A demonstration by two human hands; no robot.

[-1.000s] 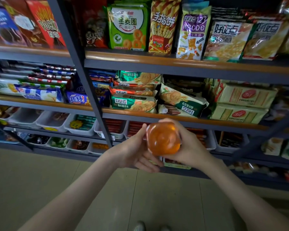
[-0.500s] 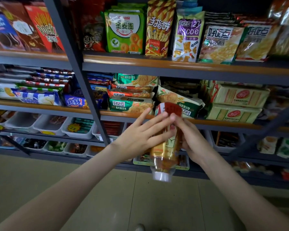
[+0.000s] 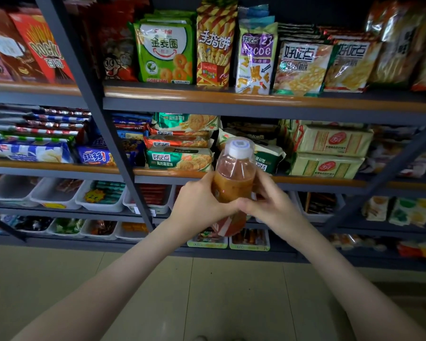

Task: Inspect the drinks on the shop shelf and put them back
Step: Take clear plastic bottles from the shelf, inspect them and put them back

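Observation:
I hold a clear plastic drink bottle [image 3: 234, 178] with orange-brown liquid and a white cap upright in front of the shelving, cap toward the camera. A red and white label wraps its lower part. My left hand [image 3: 199, 205] grips the bottle's left side around the middle. From the right, my right hand [image 3: 266, 203] wraps its fingers round the same part, and the two hands meet in front of the bottle. They hide the middle of the label.
Behind the bottle runs a dark metal rack [image 3: 231, 102] with orange-edged shelves full of biscuit and snack packs [image 3: 180, 158]. White bins [image 3: 101, 200] of small sweets fill the lower rows. A slanted dark upright [image 3: 103, 124] stands to the left. Tiled floor [image 3: 207, 291] lies below.
The bottle turned over: its base faced me, then it hung cap down, and now it stands cap up. Both hands shifted their grip as it turned.

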